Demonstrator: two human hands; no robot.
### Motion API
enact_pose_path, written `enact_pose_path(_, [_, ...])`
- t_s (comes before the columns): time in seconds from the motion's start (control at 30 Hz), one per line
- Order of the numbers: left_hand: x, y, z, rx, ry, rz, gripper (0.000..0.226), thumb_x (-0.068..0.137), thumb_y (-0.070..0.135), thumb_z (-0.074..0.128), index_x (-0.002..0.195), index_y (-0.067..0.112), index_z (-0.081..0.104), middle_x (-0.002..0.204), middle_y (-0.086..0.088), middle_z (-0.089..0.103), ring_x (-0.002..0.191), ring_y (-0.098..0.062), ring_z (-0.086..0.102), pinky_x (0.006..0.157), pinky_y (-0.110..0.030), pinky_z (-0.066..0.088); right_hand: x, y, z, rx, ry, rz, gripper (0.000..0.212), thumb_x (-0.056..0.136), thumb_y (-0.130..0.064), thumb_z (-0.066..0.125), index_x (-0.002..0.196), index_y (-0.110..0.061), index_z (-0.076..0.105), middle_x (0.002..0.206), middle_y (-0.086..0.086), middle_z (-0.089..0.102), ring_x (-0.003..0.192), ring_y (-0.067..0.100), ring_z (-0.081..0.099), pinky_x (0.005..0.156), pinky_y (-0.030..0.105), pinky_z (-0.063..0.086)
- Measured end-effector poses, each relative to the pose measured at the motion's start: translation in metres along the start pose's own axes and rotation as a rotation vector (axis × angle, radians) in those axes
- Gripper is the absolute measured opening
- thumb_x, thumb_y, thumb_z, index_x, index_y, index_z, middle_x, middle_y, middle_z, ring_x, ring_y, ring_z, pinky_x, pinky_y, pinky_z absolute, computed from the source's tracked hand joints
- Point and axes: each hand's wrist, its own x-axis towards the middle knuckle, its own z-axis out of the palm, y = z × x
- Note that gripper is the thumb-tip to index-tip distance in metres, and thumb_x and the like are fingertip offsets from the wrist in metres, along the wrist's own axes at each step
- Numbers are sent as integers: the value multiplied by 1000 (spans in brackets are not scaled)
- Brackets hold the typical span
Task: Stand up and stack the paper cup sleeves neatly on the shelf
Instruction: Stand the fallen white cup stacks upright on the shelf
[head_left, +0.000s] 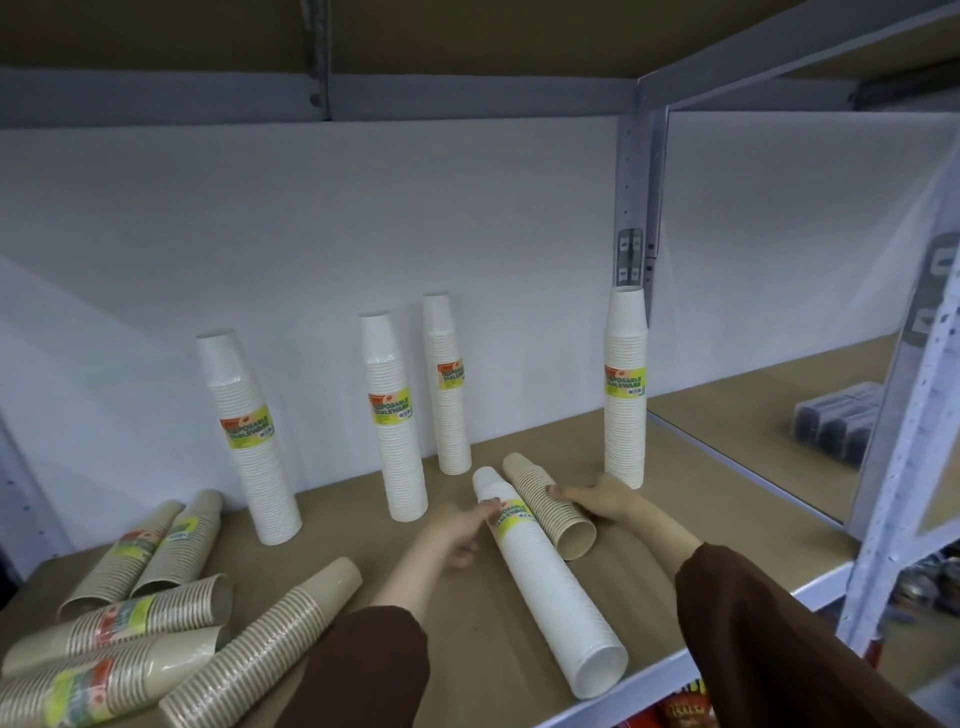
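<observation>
The main risk lies with the lying white sleeve (550, 587): it is long, round and smooth in its clear wrap, its wide end sits close to the front lip of the shelf (701, 483), and tipped up by its narrow end alone it could roll or slide off the edge. The left hand (457, 530) reaches its fingers (491, 505) onto that narrow end by the yellow-green label; whether the thumb closes beneath is hidden, so I cannot tell if it has a real hold. The right hand (605, 501) has its fingers curled round the short brown sleeve (563, 512), which lies touching the white one, open mouth toward the camera. Lifting both at once may knock the tall standing sleeve (626, 395) just beyond the right hand, since such narrow towers look easy to topple. Three more white sleeves (395, 421) stand upright near the back wall, rims down. At the left a heap of brown ribbed sleeves (156, 597) lies crossed and unsorted.
</observation>
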Motion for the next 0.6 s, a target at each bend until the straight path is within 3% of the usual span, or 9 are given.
enact_pose_path(0.07, [-2, 6, 15, -25, -108, -43, 64, 83, 50, 58, 124, 2, 46, 100, -11, 56, 83, -20, 59, 65, -26, 52, 0, -8, 6, -41, -48, 25, 70, 73, -45, 71, 119, 5, 53, 118, 15, 62, 87, 19, 57, 70, 25, 45])
enact_pose_path(0.13, [-1, 7, 25, -57, -153, -56, 66, 82, 46, 62, 127, 3, 43, 121, -13, 55, 106, -24, 59, 82, -32, 53, -1, -15, 9, -83, -83, 46, 72, 73, -42, 72, 123, 4, 49, 122, 14, 61, 88, 20, 57, 70, 26, 46])
enact_pose_path(0.2, [1, 7, 30, -116, -164, -44, 64, 80, 37, 67, 129, 3, 43, 132, -14, 53, 117, -26, 55, 88, -34, 51, -3, -19, 10, -85, -100, 52, 69, 73, -37, 72, 124, 4, 48, 123, 15, 61, 91, 21, 60, 69, 27, 50])
enact_pose_path(0.27, [1, 7, 30, -193, -162, -23, 59, 79, 27, 70, 126, 2, 45, 128, -14, 55, 115, -25, 56, 87, -35, 52, -4, -21, 10, -37, -90, 45, 67, 74, -31, 73, 125, 4, 48, 123, 17, 61, 98, 25, 62, 69, 29, 52])
enact_pose_path(0.37, [1, 11, 22, -283, -84, 58, 55, 75, 20, 73, 120, 0, 50, 114, -12, 60, 102, -26, 60, 81, -36, 54, -4, -19, 5, 65, 4, 14, 67, 72, -28, 75, 123, 6, 49, 121, 18, 61, 92, 26, 61, 56, 24, 47])
enact_pose_path(0.43, [2, 19, 12, -263, 27, 183, 49, 73, 24, 75, 112, 0, 59, 113, -15, 65, 98, -27, 65, 79, -35, 55, -1, -18, -1, 150, 86, -39, 63, 71, -23, 76, 121, 7, 52, 118, 19, 63, 93, 27, 63, 62, 25, 50])
enact_pose_path(0.5, [-2, 30, 2, -201, 164, 329, 39, 72, 31, 74, 99, 3, 66, 105, -15, 70, 84, -23, 67, 65, -27, 52, 1, -20, -6, 176, 177, -118, 53, 72, -18, 75, 115, 6, 59, 114, 20, 66, 98, 29, 64, 74, 28, 51])
enact_pose_path(0.57, [-7, 42, -4, -159, 320, 465, 33, 71, 33, 74, 91, 10, 64, 99, -9, 70, 71, -14, 60, 53, -21, 42, 1, -22, -9, 201, 272, -176, 47, 70, -14, 76, 110, 5, 60, 112, 20, 66, 101, 31, 63, 78, 30, 48])
enact_pose_path(0.6, [-8, 46, -6, -160, 386, 526, 33, 70, 32, 75, 92, 12, 61, 99, -6, 69, 73, -13, 58, 56, -22, 41, 0, -22, -9, 217, 314, -187, 48, 69, -12, 77, 110, 5, 58, 112, 19, 66, 102, 31, 62, 77, 30, 46])
